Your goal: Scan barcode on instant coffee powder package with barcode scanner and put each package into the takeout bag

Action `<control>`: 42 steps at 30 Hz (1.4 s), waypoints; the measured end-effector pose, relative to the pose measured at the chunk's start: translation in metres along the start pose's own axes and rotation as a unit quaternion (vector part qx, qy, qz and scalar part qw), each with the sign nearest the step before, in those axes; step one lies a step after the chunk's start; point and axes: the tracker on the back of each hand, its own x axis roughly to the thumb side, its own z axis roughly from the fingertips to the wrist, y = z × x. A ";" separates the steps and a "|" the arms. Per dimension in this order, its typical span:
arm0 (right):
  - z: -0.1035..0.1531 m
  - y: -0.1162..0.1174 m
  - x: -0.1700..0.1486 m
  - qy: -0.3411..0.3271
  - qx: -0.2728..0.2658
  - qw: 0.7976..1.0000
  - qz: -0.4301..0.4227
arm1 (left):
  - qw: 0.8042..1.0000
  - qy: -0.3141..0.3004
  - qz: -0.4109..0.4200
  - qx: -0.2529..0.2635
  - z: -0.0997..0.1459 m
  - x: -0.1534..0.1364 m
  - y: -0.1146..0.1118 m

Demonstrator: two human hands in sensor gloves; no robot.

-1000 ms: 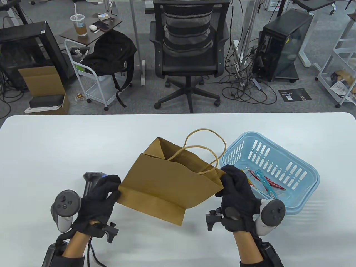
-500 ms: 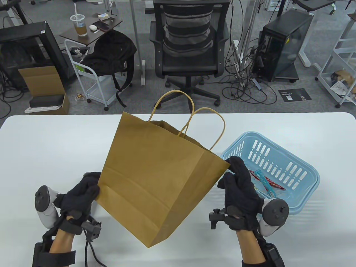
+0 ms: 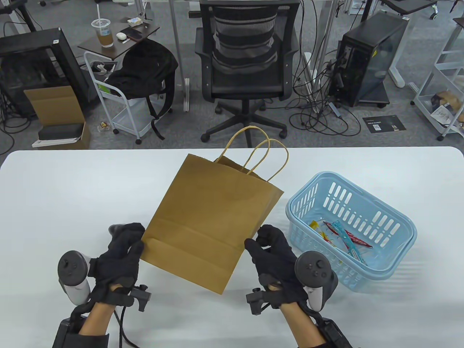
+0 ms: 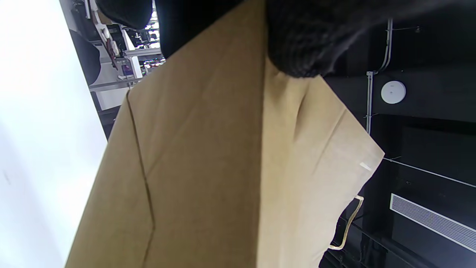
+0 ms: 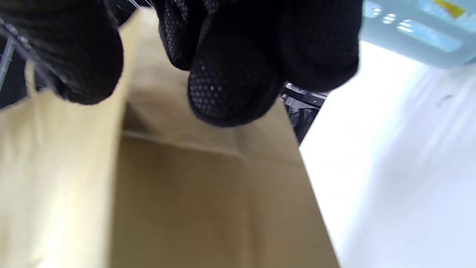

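Observation:
A brown paper takeout bag (image 3: 210,224) with twine handles is held off the white table (image 3: 72,188), tilted with its mouth toward the far right. My left hand (image 3: 139,246) grips its lower left edge, and my right hand (image 3: 255,241) pinches its lower right edge. The bag (image 4: 208,167) fills the left wrist view under one gloved finger (image 4: 305,44). In the right wrist view the bag's (image 5: 208,201) edge sits between thumb and fingers (image 5: 230,82). Several coffee sachets (image 3: 340,237) lie in the light blue basket (image 3: 362,206). The grey barcode scanner (image 3: 114,229) lies mostly hidden behind my left hand.
The basket stands at the right of the table, close to my right hand. Beyond the far table edge are an office chair (image 3: 246,61), a white cart (image 3: 123,105) with a black backpack, and a computer tower (image 3: 366,58).
The bag went from lying slumped on the table to being lifted with its mouth up. My right hand slid from its top corner down to the lower right edge.

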 end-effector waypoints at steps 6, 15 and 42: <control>0.000 0.003 -0.001 0.004 0.008 0.999 -0.038 | 1.000 -0.015 -0.006 -0.005 0.002 0.000 -0.008; 0.001 0.003 0.000 -0.006 -0.016 1.000 0.009 | 1.000 -0.023 -0.007 -0.017 0.003 -0.002 -0.011; -0.016 0.010 -0.008 -0.099 -0.033 0.991 0.080 | 0.968 0.038 -0.239 -0.062 0.005 -0.012 -0.031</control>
